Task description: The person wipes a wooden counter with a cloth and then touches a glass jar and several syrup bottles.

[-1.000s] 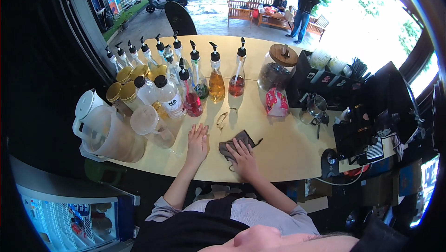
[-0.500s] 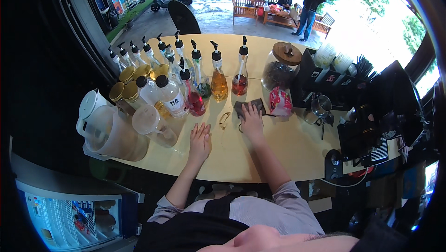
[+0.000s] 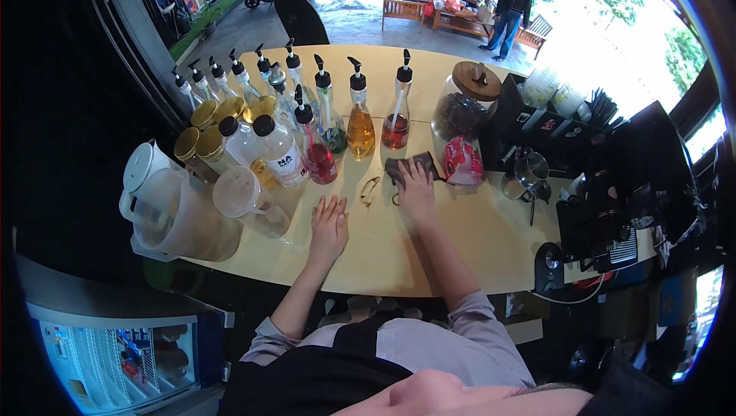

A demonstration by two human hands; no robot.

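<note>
My left hand (image 3: pixel 329 230) lies flat on the pale wooden counter (image 3: pixel 376 263), its fingers stretched out and holding nothing. A dark grey, flat, pouch-like thing (image 3: pixel 395 171) rests on the counter to its right. On top of that pouch lies my right hand (image 3: pixel 416 190), fingers spread and pressing on it rather than wrapped round it. Between my hands is a thin, yellowish looped thing (image 3: pixel 369 191), too small to name. A pink plastic packet (image 3: pixel 463 161) sits just right of the pouch.
Pump bottles of syrup, the amber one (image 3: pixel 361 134) among them, line the counter's far left side. Nearer stand a plastic pitcher (image 3: pixel 192 217) and a clear tumbler (image 3: pixel 249 197). A wooden-lidded jar (image 3: pixel 464 105), a black cup organiser (image 3: pixel 537 113) and metal pitchers (image 3: pixel 529 174) stand right.
The view has shifted slightly. Outside, the standing person has lowered their raised arms. My hands stay in about the same places on the counter and the pouch.
</note>
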